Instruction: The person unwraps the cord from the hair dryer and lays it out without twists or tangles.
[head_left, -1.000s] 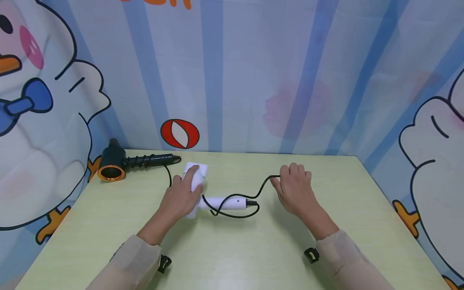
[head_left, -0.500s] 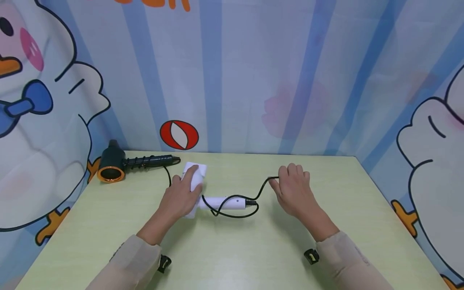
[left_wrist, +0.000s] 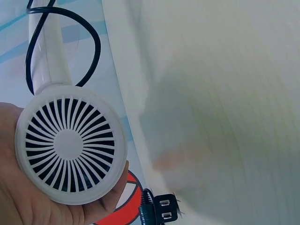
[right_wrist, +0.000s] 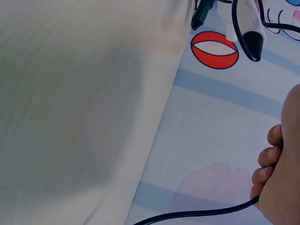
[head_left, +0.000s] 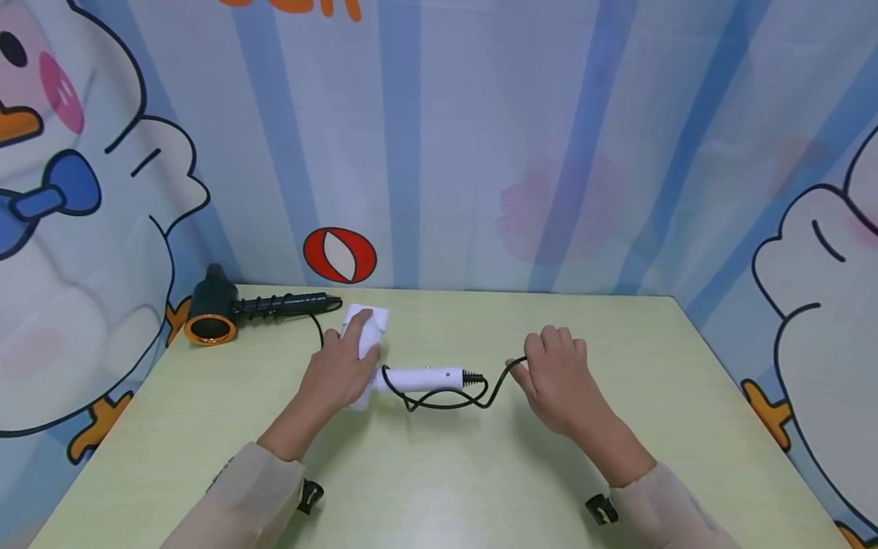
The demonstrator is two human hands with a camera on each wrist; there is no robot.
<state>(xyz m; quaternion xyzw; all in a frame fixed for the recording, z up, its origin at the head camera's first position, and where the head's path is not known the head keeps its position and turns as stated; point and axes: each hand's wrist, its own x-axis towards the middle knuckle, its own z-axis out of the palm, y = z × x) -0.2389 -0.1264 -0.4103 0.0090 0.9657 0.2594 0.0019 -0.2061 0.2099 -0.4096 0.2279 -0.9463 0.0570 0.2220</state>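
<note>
1. the person's left hand (head_left: 336,370) is gripping the head of a white hair dryer (head_left: 421,379), fingers and thumb curling round the housing.
2. that dryer is occupying a spot just left of the middle of the pale table (head_left: 439,473), its handle pointing toward the right hand (head_left: 559,381); i'm not able to tell whether it is touching the tabletop.
3. the housing's round vent (left_wrist: 68,145) is showing dark gaps between radiating white slats, and i'm not making out what it is containing.
4. the right hand is holding the black cord (right_wrist: 201,213), fingers curling closed over it; the cord is looping loosely about the white handle.
5. a dark hair dryer (head_left: 213,297) with an orange rim is lying at the far left corner, its own cord winding round its handle.
6. behind the table, a blue striped backdrop (head_left: 453,152) is hanging, wearing cartoon ducks.
</note>
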